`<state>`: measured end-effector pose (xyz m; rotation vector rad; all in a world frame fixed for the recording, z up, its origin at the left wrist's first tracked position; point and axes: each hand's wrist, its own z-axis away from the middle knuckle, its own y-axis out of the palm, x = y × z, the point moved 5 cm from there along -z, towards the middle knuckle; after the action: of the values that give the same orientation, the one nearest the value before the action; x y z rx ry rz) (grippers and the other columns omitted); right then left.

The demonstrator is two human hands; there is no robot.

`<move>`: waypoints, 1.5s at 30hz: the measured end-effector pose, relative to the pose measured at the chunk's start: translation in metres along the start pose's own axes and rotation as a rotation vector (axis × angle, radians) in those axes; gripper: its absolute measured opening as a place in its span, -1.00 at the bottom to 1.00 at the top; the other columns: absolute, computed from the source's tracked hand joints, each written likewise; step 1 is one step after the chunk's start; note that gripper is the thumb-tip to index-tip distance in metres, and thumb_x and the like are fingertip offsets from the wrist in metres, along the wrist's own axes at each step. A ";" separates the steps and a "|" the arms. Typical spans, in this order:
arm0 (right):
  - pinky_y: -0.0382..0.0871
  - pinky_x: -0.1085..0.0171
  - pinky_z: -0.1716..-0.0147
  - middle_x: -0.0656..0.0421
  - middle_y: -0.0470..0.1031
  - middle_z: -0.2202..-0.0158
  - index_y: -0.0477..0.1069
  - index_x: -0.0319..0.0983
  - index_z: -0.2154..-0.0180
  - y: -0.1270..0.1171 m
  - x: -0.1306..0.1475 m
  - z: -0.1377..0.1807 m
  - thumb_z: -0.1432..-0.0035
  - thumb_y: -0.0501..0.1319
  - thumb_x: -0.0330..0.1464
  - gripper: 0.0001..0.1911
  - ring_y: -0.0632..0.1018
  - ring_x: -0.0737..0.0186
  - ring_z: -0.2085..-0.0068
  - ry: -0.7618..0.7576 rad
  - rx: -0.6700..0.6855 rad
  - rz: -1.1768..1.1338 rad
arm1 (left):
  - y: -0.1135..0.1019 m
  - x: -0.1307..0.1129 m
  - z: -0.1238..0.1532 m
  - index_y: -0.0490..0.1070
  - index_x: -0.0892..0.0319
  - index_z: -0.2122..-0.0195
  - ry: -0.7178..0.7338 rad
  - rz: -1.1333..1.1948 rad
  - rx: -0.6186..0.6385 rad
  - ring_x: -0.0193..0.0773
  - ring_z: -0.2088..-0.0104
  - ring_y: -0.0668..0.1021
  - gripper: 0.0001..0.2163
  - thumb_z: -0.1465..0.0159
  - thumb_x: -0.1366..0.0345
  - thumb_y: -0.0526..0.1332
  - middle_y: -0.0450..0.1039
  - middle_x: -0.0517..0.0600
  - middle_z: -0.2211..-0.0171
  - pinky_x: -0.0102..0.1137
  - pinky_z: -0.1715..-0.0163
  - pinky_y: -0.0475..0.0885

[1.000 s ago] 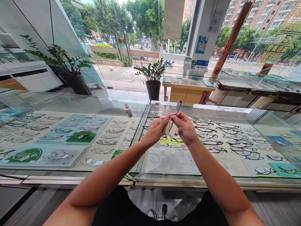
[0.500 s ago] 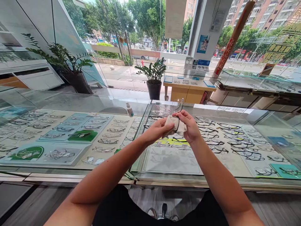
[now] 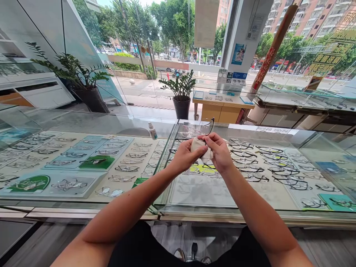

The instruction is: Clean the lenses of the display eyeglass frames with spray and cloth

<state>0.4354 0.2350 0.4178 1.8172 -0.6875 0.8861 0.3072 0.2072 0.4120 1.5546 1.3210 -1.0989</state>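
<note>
Both my hands are raised together over the glass counter. My left hand pinches a small beige cloth folded around part of a pair of thin black-rimmed glasses. My right hand grips the glasses from the right, fingers closed on the frame and touching the cloth. One lens and a temple stick up above my fingers. The rest of the frame is hidden in the cloth and behind my hands.
Under the glass lie several rows of spectacle frames on trays. A small spray bottle stands on the counter left of my hands. Potted plants and a wooden display table stand beyond, by the windows.
The cloth has gone from a narrow strip between my fingertips to a wad wrapped on the lens. My hands have shifted slightly and stay pressed together on the glasses.
</note>
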 end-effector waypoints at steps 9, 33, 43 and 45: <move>0.59 0.19 0.06 0.19 0.74 0.22 0.58 -0.11 0.39 -0.001 0.001 0.001 0.00 0.64 -0.12 -0.66 0.67 0.18 0.16 -0.030 -0.011 0.049 | -0.009 0.003 -0.007 0.49 0.21 0.34 0.007 0.019 -0.028 -0.38 0.51 0.27 -0.35 -0.26 -0.41 0.34 0.30 -0.11 0.52 -0.45 0.52 0.16; 0.56 0.22 0.08 0.20 0.75 0.22 0.60 -0.12 0.38 -0.004 0.002 0.000 0.02 0.65 -0.10 -0.65 0.65 0.22 0.19 -0.029 -0.023 0.053 | -0.011 0.001 -0.010 0.44 0.20 0.36 -0.005 -0.010 0.142 -0.40 0.54 0.23 -0.37 -0.32 -0.38 0.30 0.24 -0.13 0.55 -0.45 0.56 0.13; 0.53 0.16 -0.02 0.16 0.77 0.17 0.59 -0.12 0.36 -0.003 0.002 0.001 -0.02 0.62 -0.07 -0.64 0.66 0.13 0.06 -0.066 -0.022 0.091 | -0.004 0.003 -0.008 0.45 0.20 0.18 0.018 0.027 0.158 -0.45 0.56 0.20 -0.53 -0.29 -0.12 0.48 0.24 -0.21 0.55 -0.48 0.56 0.09; 0.52 0.17 0.01 0.16 0.77 0.18 0.59 -0.11 0.35 0.000 0.000 0.002 -0.04 0.61 -0.04 -0.63 0.65 0.14 0.09 -0.090 -0.007 0.128 | -0.005 0.007 -0.008 0.42 0.18 0.27 0.033 0.040 0.075 -0.45 0.58 0.17 -0.52 -0.30 -0.17 0.45 0.20 -0.22 0.58 -0.47 0.58 0.05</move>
<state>0.4363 0.2331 0.4169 1.8316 -0.8703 0.8881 0.3039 0.2179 0.4072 1.6542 1.2775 -1.1134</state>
